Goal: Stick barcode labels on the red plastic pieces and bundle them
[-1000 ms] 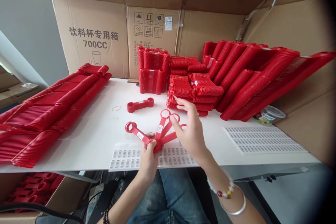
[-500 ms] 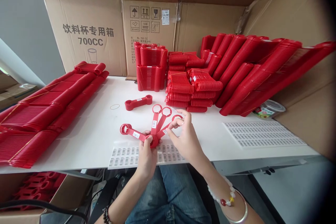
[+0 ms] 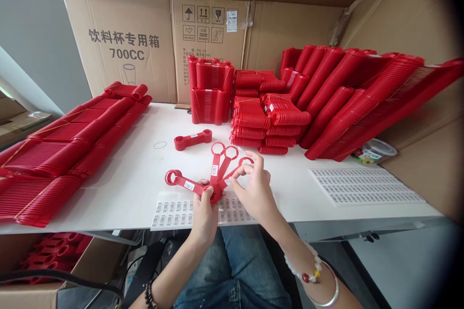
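We see a fan of four red plastic strips held just above the near edge of the smooth white worktop, over a sheet of small barcode labels. Each strip is flat and slightly glossy, with an open ring at either end and a small white label on its shaft. The left hand pinches the stacked near rings between thumb and fingers, so those rings are mostly covered. The right hand closes thumb and fingertips on the rightmost strip, and we cannot tell whether a label sits under them. One loose strip of the same shape lies flat farther back, near a thin rubber band. Bundled strips form ribbed red banks: the left stacks run out of the frame, and the right stacks lean against one another and are cut off at the edge. Matte corrugated cardboard boxes wall in the back. A second label sheet lies at the right, beside a round container that is half hidden and too blurred to identify. Under the worktop, a carton of red pieces is only partly visible.
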Available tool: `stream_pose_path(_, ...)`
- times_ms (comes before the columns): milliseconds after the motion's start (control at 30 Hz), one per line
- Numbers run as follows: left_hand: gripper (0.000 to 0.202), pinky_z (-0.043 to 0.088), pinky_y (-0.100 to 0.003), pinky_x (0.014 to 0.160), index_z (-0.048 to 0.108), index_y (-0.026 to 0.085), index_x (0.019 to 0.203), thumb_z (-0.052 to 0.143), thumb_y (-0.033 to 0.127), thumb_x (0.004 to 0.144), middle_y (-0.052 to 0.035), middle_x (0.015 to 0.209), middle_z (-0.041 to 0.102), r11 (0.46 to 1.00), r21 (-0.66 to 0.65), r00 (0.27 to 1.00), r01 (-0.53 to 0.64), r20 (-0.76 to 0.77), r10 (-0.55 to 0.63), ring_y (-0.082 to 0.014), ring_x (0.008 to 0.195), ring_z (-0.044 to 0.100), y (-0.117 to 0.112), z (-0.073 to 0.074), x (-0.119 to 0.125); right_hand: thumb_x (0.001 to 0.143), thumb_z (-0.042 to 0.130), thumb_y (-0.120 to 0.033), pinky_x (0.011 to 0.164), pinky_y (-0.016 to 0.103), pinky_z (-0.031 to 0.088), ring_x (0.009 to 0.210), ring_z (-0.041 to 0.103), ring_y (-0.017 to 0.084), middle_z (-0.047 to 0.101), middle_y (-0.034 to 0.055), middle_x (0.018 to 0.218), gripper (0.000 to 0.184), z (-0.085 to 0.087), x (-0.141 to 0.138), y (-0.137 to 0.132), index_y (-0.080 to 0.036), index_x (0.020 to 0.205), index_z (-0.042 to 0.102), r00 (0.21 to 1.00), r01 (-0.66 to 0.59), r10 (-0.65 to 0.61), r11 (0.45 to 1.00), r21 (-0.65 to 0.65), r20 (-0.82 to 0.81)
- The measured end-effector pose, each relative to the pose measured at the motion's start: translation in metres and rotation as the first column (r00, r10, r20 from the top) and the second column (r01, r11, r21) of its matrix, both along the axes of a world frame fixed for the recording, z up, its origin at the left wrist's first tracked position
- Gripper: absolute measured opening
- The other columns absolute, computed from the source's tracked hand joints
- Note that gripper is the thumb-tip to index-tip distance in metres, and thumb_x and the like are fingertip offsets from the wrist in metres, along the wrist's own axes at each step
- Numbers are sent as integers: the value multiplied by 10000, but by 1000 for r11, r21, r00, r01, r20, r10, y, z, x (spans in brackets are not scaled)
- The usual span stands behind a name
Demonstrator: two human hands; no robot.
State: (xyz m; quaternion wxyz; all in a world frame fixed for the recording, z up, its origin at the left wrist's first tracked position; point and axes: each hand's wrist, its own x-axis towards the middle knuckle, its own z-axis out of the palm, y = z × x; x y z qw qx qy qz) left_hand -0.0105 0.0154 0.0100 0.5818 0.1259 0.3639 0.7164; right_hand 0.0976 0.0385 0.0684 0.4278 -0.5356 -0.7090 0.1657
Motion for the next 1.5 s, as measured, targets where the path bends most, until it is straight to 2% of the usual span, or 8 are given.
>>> stream_pose_path(367,346,516,-228,653,498,203,909,727,315,676,30,805,637,1000,-1,1000,-1,-11,1,-86,664,586,0,1,1,795,541,-168,924,487,355,781,640,209,664,-45,744,504,-10,1,5,-238,1236,308,1000,21,-21,1000,19,14)
stream_pose_path(900,275,467,-236,664,494,215,918,687,306,745,20,861,600,1000,21,999,18,-46,-17,-95,690,555,-2,0,0,796,528,-148,906,463,385,784,648,208,664,-31,724,497,-14,1,8,-214,1253,342,997,41,-45,997,64,62)
stream_pose_path(1100,268,451,-223,639,479,210,860,686,289,709,40,773,572,1000,-3,999,7,-32,-7,-87,659,532,-1,1,0,797,503,-86,893,450,363,779,633,210,651,-21,722,503,-9,-2,5,-175,1270,358,984,46,-65,993,112,169)
stream_pose_path(1200,278,455,-217,631,465,209,856,686,277,702,47,753,578,1000,3,1000,25,-15,-25,-84,643,544,-1,1,0,831,499,-67,928,459,324,832,625,222,661,-3,737,501,-13,-5,2,-180,1312,412,940,73,-159,958,277,301)
stream_pose_path(1300,302,480,-231,643,458,209,879,690,278,697,39,778,607,999,18,999,46,12,-47,-89,640,567,-1,1,0,884,503,-76,967,480,272,859,610,227,676,2,729,490,-23,-8,-1,-248,1341,473,879,74,-282,879,471,386)
stream_pose_path(1367,312,481,-230,635,458,209,891,689,279,694,33,796,617,999,20,999,42,19,-43,-91,643,574,0,2,1,896,519,-89,961,479,269,843,603,227,681,-3,720,525,-28,-8,-1,-293,1376,462,855,86,-342,835,543,390)
stream_pose_path(1433,315,479,-226,631,456,210,898,686,273,692,34,793,613,1000,12,1000,24,13,-24,-91,646,573,0,2,1,897,546,-115,950,485,277,861,599,238,711,16,828,556,-29,-8,0,-336,1398,446,833,107,-390,810,577,392)
stream_pose_path(1500,327,487,-227,643,453,215,906,689,271,687,41,776,601,1000,2,1000,-2,6,2,-87,641,568,0,3,1,891,586,-165,937,503,294,924,595,270,707,58,1047,554,-26,-5,4,-361,1393,455,814,145,-443,782,606,377)
